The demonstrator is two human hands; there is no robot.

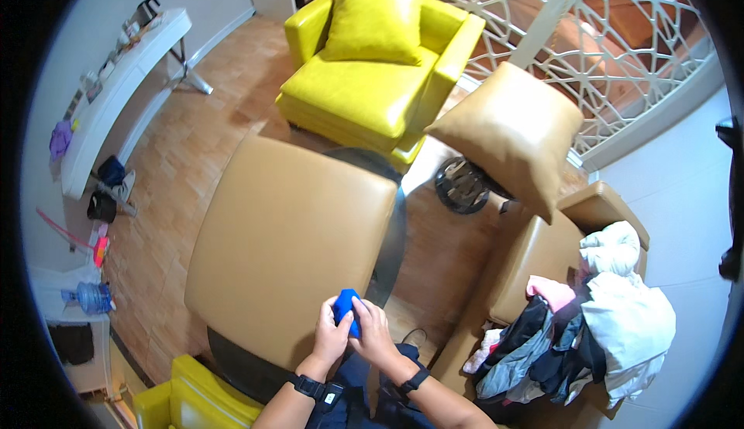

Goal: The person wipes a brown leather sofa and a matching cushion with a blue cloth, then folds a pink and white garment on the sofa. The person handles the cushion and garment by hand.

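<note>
Between my two hands is a small bundle of blue fabric (pixel 347 308), folded or rolled up. My left hand (pixel 332 329) grips it from the left, thumb across its front. From the right, my right hand (pixel 372 327) closes on the same bundle, fingers near its top. Both hands hang over the near right edge of a large tan leather cushion (pixel 290 243), which lies on a dark round table (pixel 395 243). What the blue cloth is exactly cannot be told. Each wrist wears a black band.
A pile of clothes (pixel 558 336) covers part of the tan sofa (pixel 526 266) on the right. Ahead stands a yellow armchair (pixel 354 92), beside a tan pillow (pixel 517 127) on a small dark stand (pixel 462 188). A white console table (pixel 131 51) lines the left wall.
</note>
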